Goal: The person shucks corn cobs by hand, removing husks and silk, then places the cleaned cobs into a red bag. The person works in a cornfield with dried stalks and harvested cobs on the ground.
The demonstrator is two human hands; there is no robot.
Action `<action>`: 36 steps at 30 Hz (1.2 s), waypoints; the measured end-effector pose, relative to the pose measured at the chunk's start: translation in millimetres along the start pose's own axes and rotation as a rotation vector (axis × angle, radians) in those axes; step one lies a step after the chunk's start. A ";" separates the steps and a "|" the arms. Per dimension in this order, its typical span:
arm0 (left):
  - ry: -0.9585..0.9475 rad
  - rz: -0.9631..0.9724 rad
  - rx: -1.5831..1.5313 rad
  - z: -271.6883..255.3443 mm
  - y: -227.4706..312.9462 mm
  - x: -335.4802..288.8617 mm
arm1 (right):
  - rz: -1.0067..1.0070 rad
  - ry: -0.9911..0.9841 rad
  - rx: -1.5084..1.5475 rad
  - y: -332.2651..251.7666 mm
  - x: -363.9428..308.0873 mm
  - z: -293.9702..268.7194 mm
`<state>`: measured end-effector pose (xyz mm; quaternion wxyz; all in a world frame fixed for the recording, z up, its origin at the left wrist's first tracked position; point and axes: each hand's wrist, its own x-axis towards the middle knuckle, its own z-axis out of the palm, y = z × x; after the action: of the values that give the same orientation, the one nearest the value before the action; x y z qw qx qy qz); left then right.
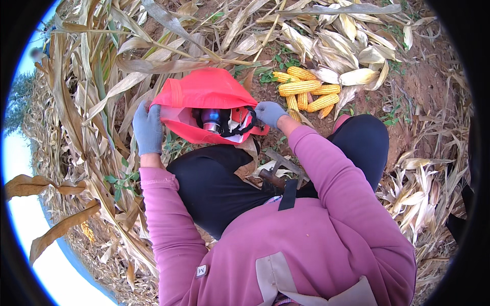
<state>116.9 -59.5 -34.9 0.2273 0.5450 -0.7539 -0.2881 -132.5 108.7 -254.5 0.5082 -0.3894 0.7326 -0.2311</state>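
Note:
A red fabric bag lies before my knees with its mouth spread wide. My left hand, in a grey glove, grips the left edge of that mouth. At the opposite edge, my gloved right hand has its fingers closed on the bag's rim, close to a black braided strap. Inside the bag rests a shiny blue and purple metal bottle. White items beside it are partly hidden, and I cannot make out what they are.
Several husked yellow corn cobs are heaped right of the bag. Pale corn husks lie beyond them. Dry corn stalks crowd the left side. A small stool-like frame shows between my legs. Someone stands far off at upper left.

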 end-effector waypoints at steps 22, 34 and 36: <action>-1.082 0.531 0.028 71.7 121.2 -43.3 | -0.388 -0.214 0.162 -64.1 -38.1 16.0; -1.316 0.034 0.632 156.3 4.8 24.8 | 0.105 0.071 -0.049 -10.2 -6.1 32.4; -1.370 0.056 0.648 156.0 12.5 23.3 | 0.240 0.057 -0.114 -26.6 -10.3 28.5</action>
<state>-1.2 -49.6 -139.6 -0.4563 0.2643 -0.7869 -0.3205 -95.3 103.0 -239.8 0.4881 -0.3205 0.8001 -0.1375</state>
